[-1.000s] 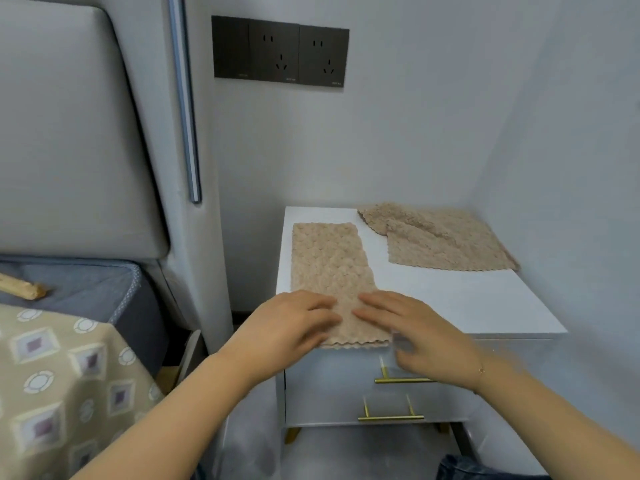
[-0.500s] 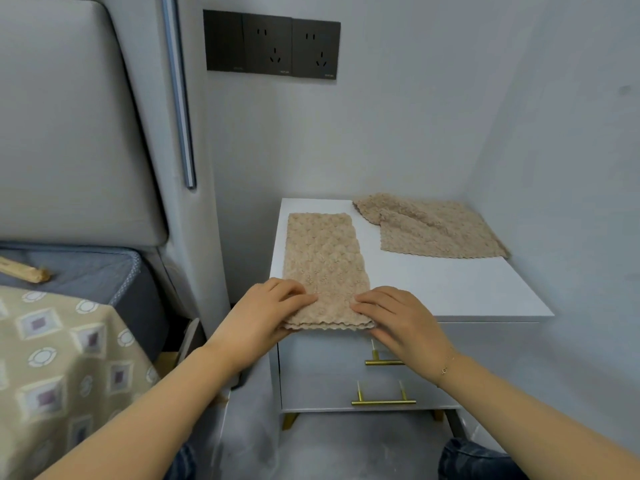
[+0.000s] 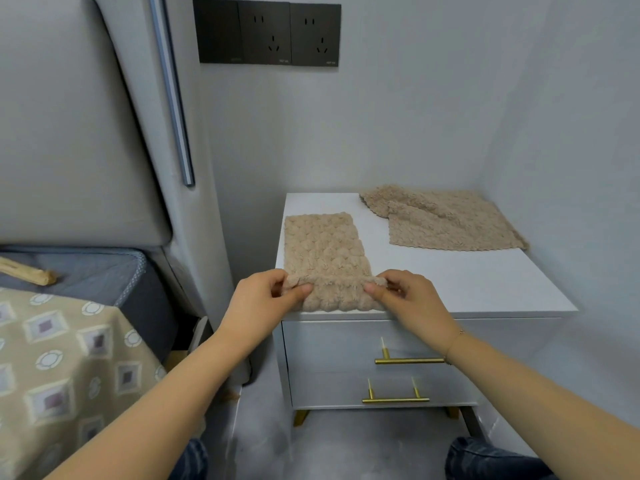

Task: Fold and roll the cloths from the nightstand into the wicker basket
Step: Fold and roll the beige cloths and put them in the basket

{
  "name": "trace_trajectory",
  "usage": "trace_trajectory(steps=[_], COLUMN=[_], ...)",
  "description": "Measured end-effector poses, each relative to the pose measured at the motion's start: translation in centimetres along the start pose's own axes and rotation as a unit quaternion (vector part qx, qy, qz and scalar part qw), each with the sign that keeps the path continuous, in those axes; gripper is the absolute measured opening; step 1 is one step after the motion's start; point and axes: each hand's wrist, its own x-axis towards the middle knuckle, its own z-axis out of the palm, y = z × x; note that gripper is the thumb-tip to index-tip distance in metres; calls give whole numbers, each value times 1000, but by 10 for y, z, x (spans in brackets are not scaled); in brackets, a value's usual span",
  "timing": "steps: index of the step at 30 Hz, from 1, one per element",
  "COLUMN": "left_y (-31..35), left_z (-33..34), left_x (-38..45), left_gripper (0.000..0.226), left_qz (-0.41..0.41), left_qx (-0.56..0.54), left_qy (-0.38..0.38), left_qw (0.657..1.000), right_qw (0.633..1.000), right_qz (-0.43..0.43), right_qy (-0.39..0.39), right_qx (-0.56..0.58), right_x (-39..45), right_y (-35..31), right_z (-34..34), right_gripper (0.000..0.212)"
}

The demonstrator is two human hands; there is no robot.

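A beige bobbled cloth (image 3: 325, 247), folded into a long strip, lies on the left part of the white nightstand (image 3: 478, 282). Its near end is turned over into a short first roll. My left hand (image 3: 266, 299) pinches the left end of that turned edge. My right hand (image 3: 405, 296) pinches the right end. A second beige cloth (image 3: 446, 220) lies loosely folded at the back right of the nightstand. The wicker basket is not in view.
The nightstand stands in a corner, with walls behind and to the right. Two drawers with gold handles (image 3: 408, 360) face me. A padded headboard (image 3: 69, 133) and a bed with a patterned cover (image 3: 62, 358) are on the left. Dark wall sockets (image 3: 270, 32) sit above.
Both hands were pressing flat on the near end of the strip. Now they pinch that end and have turned it over away from me.
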Motion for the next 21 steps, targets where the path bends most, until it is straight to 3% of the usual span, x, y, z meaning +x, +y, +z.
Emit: trace_trajectory(steps=[2, 6, 9, 13, 16, 21], left_y=[0, 3, 3, -1, -10, -19], left_z=[3, 5, 5, -1, -11, -18], left_x=[3, 9, 9, 4, 6, 6], left_gripper=[49, 37, 34, 43, 38, 42], left_qz=[-29, -71, -67, 70, 196, 232], left_qx=[22, 45, 57, 93, 163, 244], left_qy=[24, 33, 34, 33, -3, -48], left_qw=[999, 996, 996, 993, 967, 940], right_qw=[1000, 997, 995, 994, 987, 969], right_qz=[21, 58, 21, -81, -139, -180], right_qy=[16, 54, 76, 48, 20, -40], right_qx=[-3, -23, -65, -47, -76, -166], right_x=[6, 12, 14, 14, 17, 13], right_y=[0, -2, -5, -1, 5, 11], right_z=[5, 10, 9, 4, -1, -4], right_gripper=[40, 31, 25, 23, 14, 36])
